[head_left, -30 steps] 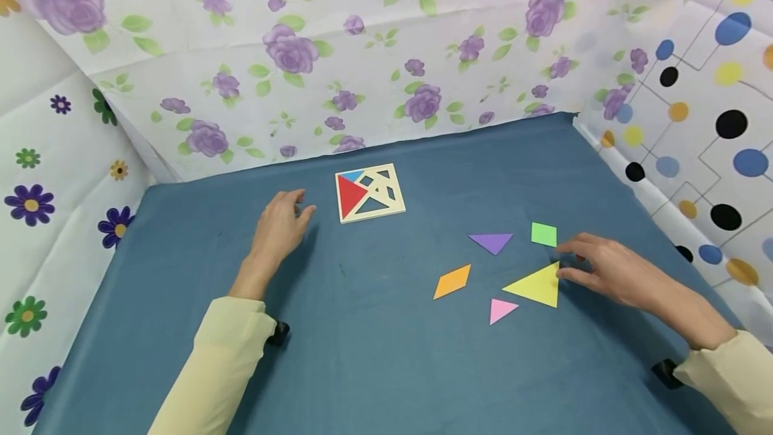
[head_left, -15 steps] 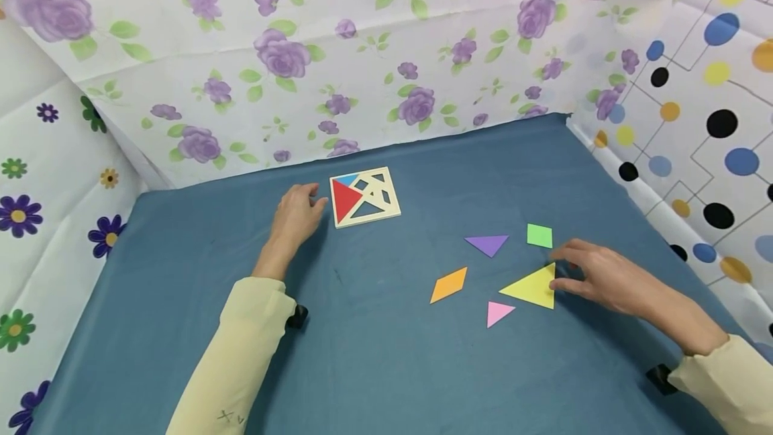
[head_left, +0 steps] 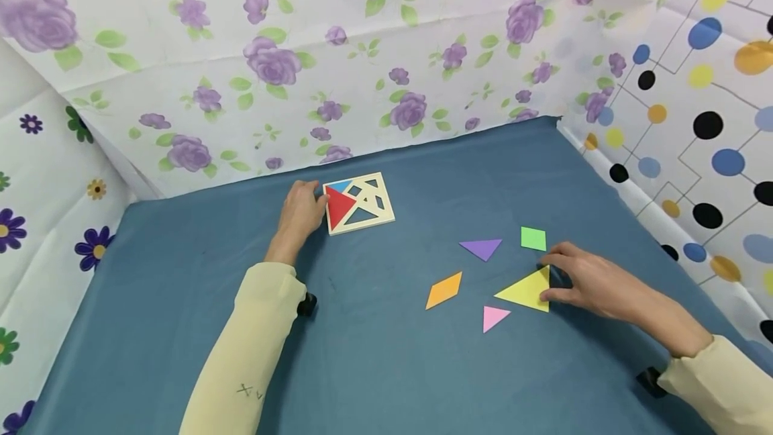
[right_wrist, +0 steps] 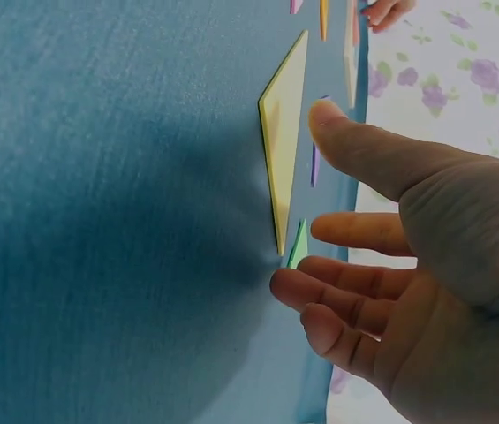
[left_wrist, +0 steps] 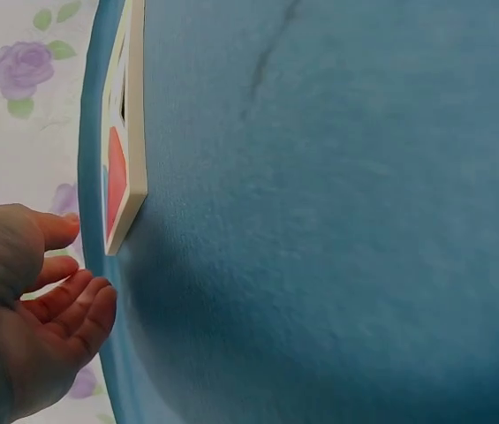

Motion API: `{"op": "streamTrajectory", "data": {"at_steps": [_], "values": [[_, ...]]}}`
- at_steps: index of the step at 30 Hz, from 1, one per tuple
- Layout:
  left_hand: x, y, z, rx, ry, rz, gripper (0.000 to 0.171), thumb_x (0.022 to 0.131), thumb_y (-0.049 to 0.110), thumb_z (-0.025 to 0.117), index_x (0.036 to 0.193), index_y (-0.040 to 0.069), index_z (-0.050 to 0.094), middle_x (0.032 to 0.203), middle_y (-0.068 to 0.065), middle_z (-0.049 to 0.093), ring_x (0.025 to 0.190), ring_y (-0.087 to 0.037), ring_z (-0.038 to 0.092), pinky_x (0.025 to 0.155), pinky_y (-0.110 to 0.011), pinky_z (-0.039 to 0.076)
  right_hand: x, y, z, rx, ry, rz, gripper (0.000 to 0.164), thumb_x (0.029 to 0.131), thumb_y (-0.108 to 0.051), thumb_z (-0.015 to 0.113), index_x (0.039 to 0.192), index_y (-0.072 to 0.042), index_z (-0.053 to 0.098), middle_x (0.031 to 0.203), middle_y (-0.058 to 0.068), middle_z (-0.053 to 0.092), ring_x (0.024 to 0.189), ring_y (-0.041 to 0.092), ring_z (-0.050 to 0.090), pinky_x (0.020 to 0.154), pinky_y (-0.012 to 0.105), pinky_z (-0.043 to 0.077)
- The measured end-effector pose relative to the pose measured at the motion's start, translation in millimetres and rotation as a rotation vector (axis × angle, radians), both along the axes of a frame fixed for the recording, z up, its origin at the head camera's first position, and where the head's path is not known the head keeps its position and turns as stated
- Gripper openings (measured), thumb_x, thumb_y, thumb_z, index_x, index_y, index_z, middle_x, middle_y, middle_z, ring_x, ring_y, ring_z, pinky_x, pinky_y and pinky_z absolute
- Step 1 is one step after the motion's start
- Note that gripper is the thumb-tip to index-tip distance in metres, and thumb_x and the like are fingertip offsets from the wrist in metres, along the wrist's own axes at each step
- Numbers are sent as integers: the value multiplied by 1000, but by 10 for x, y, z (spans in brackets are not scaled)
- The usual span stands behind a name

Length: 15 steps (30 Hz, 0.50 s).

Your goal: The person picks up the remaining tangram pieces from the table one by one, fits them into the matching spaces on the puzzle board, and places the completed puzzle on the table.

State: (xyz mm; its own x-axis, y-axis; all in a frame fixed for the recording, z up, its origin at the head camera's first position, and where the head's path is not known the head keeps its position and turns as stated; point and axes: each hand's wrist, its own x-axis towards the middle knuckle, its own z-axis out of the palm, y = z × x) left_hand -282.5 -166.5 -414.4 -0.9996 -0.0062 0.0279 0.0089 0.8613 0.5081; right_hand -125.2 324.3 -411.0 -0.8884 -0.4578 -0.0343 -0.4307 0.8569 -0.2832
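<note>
At the left end of a pale wooden tangram frame (head_left: 362, 225), my left hand (head_left: 300, 212) has its thumb and fingers relaxed and spread, right at the edge. Seated in the frame are a red triangle (head_left: 339, 207) and a blue triangle (head_left: 341, 186); its other cutouts show blue cloth. My right hand (head_left: 594, 282) hovers over the right side of a large yellow triangle (head_left: 527, 290), thumb apart from the loosely bent fingers. In the right wrist view a gap shows between this hand and the yellow piece. A green square (head_left: 533, 238) lies just beyond the fingertips.
A purple triangle (head_left: 482, 248), an orange parallelogram (head_left: 444, 290) and a pink triangle (head_left: 494, 318) lie flat left of the yellow piece. Blue cloth (head_left: 386, 368) covers the table. Patterned sheets (head_left: 338, 52) rise at the back and both sides.
My left hand has moved right and away from me, up to the frame's left edge. My right hand has edged left over the yellow triangle. The pieces keep their places; the head view has shifted slightly.
</note>
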Motion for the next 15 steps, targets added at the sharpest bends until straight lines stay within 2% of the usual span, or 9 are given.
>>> {"op": "streamTrajectory", "data": {"at_steps": [7,12,15], "values": [[-147,31,-49,-20,-49,-7,52,108,18,51,154,-5,43,153,-27,38,140,-42,42,115,-54,35,16,-5,-34,13,-17,-1,72,82,-52,84,129,1,68,122,17,61,102,29,66,80,46,58],[-228,68,-76,-44,-50,-16,52,108,18,53,153,-6,43,151,-26,40,139,-41,43,116,-52,35,14,0,-47,13,-12,6,71,82,-49,85,129,1,68,122,17,61,103,30,66,81,47,58],[-273,100,-79,-87,-48,-45,51,108,17,55,151,-7,46,150,-26,42,138,-40,43,117,-51,33,17,10,-54,19,-5,8,70,81,-46,86,129,2,68,121,17,61,103,30,65,81,47,58]]}}
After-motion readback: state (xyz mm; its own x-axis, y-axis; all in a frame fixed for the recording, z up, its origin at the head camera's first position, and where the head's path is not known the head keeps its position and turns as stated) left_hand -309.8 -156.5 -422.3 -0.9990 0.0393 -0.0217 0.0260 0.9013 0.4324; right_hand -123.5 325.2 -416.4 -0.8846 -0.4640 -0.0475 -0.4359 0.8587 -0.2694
